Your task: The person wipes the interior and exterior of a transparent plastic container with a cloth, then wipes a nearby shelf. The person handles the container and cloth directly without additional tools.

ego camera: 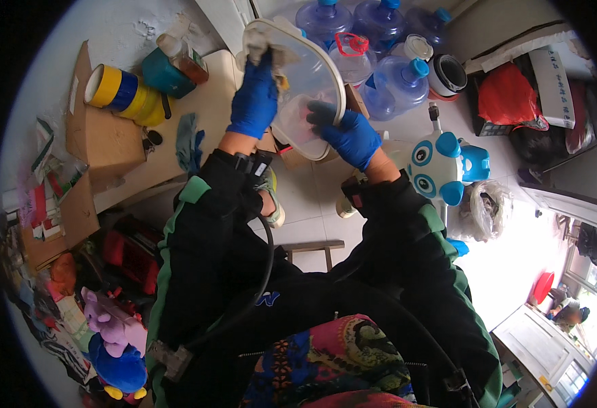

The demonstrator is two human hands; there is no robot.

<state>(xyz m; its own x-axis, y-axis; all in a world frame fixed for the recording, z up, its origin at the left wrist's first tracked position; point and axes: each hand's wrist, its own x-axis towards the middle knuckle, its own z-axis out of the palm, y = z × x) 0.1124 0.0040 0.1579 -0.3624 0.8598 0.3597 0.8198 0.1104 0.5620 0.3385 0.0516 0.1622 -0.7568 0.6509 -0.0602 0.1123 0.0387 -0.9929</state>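
Observation:
A translucent plastic container or lid (pixel 311 66) with a pale rim is held up, tilted, above the floor. My right hand (pixel 352 133), in a blue glove, grips its lower right rim, the fingertips inside. My left hand (pixel 255 97), also gloved in blue, presses a crumpled, dirty greyish cloth (pixel 257 45) against the upper left of its inner surface. That hand's fingers are partly hidden by the cloth. Left of it, a teal cloth or glove (pixel 186 140) lies on a pale tabletop (pixel 218 81).
Large blue water bottles (pixel 392 86) crowd the floor ahead. A white-and-blue children's ride-on toy (pixel 433 166) stands at right, near a plastic bag (pixel 487 209). The tabletop holds a cardboard box (pixel 110 153) and yellow tape rolls (pixel 125 94). A small wooden stool (pixel 313 247) is below; another person (pixel 566 311) sits far right.

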